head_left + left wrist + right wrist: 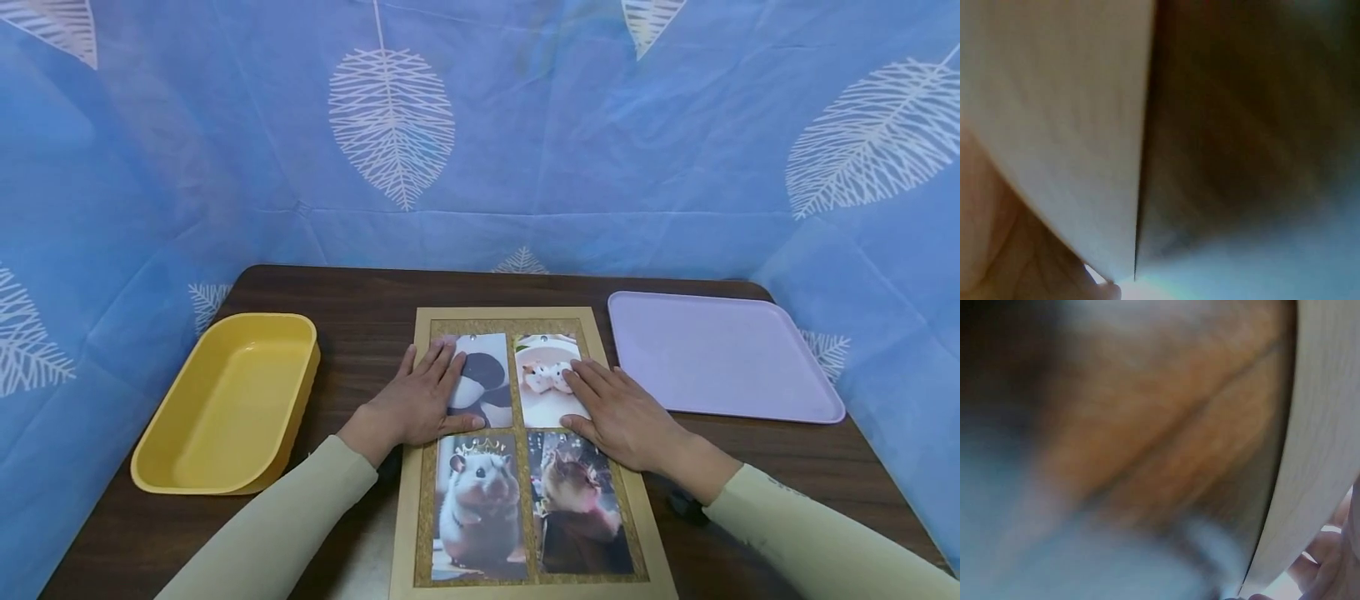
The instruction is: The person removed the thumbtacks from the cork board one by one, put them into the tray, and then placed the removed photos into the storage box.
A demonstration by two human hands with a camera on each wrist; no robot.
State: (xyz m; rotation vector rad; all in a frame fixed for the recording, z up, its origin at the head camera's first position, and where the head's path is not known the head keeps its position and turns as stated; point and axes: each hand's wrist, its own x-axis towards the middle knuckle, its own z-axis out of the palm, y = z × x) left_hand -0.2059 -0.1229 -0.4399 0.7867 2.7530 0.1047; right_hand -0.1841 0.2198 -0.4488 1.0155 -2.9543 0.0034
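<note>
Head: left fingers (pixel 441 364), right fingers (pixel 583 390) straight on photos (pixel 487 379)

On the left of the dark brown, wood-grained table (pixel 352 329) we see a deep yellow tray (pixel 228 408) with rounded corners, close to the left edge. Toward the far right we find a shallow lilac tray (pixel 720 358), lying flat near the right edge. Behind the table and at both sides we see a blue cloth (pixel 540 158), creased in places and printed with white leaves (pixel 392 125) drawn in thin lines.
</note>
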